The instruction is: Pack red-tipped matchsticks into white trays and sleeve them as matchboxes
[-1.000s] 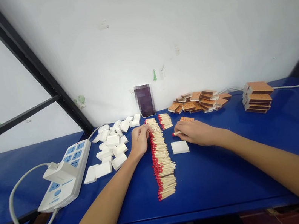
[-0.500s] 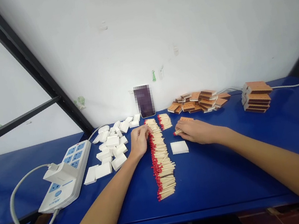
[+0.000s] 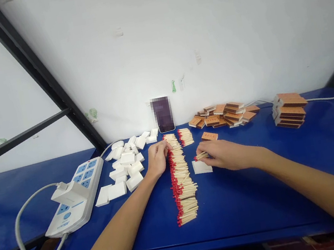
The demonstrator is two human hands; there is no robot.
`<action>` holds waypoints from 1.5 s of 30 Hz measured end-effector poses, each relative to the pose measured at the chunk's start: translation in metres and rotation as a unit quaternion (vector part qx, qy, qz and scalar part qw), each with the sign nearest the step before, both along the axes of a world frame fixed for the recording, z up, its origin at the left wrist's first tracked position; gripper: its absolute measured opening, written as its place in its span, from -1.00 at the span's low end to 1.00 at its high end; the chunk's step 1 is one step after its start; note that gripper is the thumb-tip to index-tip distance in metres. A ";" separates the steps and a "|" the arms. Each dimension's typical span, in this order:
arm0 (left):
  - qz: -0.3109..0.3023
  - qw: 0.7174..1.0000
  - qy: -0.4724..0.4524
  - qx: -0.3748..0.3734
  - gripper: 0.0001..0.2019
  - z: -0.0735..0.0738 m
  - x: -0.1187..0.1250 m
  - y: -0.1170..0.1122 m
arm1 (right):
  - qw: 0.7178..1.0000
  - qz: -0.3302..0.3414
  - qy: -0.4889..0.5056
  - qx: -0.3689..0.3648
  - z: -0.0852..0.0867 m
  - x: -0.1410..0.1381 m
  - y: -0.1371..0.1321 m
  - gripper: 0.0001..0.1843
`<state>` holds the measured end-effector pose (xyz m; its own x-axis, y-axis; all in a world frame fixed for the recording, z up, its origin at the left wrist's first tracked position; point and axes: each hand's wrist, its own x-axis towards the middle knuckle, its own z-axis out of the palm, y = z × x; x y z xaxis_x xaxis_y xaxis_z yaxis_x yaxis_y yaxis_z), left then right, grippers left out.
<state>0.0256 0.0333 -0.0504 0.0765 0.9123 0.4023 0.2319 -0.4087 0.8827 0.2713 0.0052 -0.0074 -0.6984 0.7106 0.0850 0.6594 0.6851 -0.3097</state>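
Note:
My right hand (image 3: 218, 154) pinches a small bundle of matches (image 3: 201, 156), red heads pointing left. It hovers just over the far edge of a white matchbox tray (image 3: 202, 167); the inside of the tray is hard to make out. My left hand (image 3: 158, 157) is closed, fingertips against the red-headed side of a long row of matches (image 3: 182, 173). What its fingers hold, if anything, is hidden. A shorter group of matches (image 3: 185, 136) lies right of the row's far end. Beyond my right hand sits a single orange matchbox sleeve (image 3: 209, 136).
White matchbox trays (image 3: 127, 158) are heaped on the left, beside a power strip (image 3: 80, 199) with a plugged charger. Orange matchboxes (image 3: 223, 114) form a pile at the back, with a stack (image 3: 290, 110) farther right. A phone (image 3: 163, 115) leans on the wall.
My right hand has moved toward me with its matches, from beside the orange sleeve to over the white tray. The sleeve shows fully now. My left hand stays at the row.

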 end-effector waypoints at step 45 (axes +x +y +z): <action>-0.018 0.998 0.063 0.012 -0.59 0.002 0.001 -0.006 | 0.996 0.065 -0.055 0.008 0.008 -0.006 -0.020 -0.81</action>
